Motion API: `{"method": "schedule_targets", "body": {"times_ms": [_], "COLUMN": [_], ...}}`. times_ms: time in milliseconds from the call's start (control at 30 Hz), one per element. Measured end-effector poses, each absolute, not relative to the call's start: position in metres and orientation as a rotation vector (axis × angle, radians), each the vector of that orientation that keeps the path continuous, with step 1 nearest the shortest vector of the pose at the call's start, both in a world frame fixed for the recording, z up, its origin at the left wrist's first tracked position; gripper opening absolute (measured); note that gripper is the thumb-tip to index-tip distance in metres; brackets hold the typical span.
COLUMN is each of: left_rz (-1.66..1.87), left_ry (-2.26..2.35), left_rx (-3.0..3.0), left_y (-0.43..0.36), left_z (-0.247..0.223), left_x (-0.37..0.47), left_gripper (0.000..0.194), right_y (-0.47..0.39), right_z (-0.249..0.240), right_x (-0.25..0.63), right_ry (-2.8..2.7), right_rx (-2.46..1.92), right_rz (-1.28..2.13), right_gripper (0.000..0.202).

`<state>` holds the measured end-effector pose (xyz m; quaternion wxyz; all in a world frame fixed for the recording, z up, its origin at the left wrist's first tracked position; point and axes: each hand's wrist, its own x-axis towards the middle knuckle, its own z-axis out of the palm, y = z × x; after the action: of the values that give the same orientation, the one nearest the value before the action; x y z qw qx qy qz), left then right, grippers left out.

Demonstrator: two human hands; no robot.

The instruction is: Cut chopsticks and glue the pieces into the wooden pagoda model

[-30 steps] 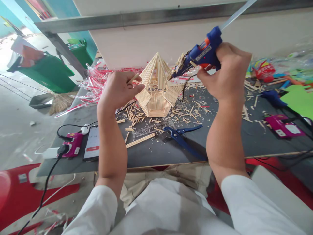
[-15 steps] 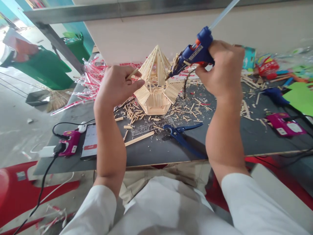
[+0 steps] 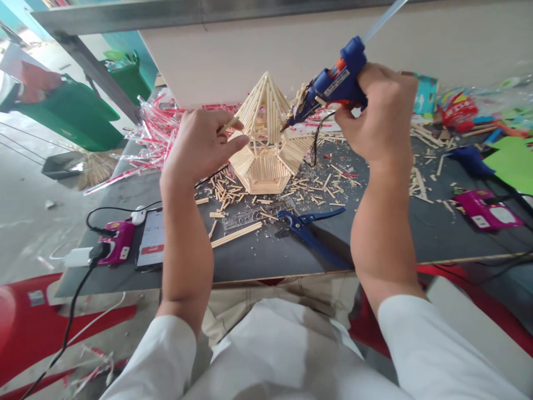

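A small tower-like model of pale wooden sticks [image 3: 266,175], with a pointed roof, stands upright on the dark table. My right hand [image 3: 381,108] is closed around the handle of a blue glue gun [image 3: 337,80], a clear glue stick [image 3: 385,19] jutting from its back. The gun's nozzle is at the right side of the roof; whether it touches cannot be seen. At the model's left, my left hand [image 3: 200,141] pinches a short wooden stick [image 3: 228,125] between its fingers. Its fingertips overlap the roof's left edge in view.
Cut stick pieces [image 3: 227,189] lie around the model. In front are a clear ruler [image 3: 245,216], longer sticks [image 3: 237,234] and a blue cutter [image 3: 310,233]. A phone [image 3: 150,239] and purple power strip [image 3: 117,244] sit left, another strip [image 3: 485,210] right. Plastic wrappers [image 3: 156,128] pile behind.
My right hand has tipped the glue gun slightly, its back end rising a little, while the nozzle stays by the roof. My left hand keeps its pinch on the stick, nearly still.
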<state>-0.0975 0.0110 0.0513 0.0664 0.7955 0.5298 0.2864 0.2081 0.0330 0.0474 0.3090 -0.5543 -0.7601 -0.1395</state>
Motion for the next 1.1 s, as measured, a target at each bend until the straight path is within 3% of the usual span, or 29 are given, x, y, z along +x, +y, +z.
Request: {"method": "schedule_targets", "body": {"times_ms": [500, 1100], "left_rz": [0.769, 0.915], "left_ry": [1.686, 1.59], "left_rx": [2.4, 2.439], "left_y": [0.008, 0.016], "left_z": [0.053, 0.046], "left_x": [-0.093, -0.1], "left_gripper": [0.025, 0.026], "right_y": [0.042, 0.045], "right_z": [0.042, 0.04], "right_x": [0.212, 0.211], "right_ry": [-2.056, -1.943], "right_rx": [-1.363, -1.458], "right_rz": [-0.154, -0.222], "right_gripper": [0.024, 0.034]}}
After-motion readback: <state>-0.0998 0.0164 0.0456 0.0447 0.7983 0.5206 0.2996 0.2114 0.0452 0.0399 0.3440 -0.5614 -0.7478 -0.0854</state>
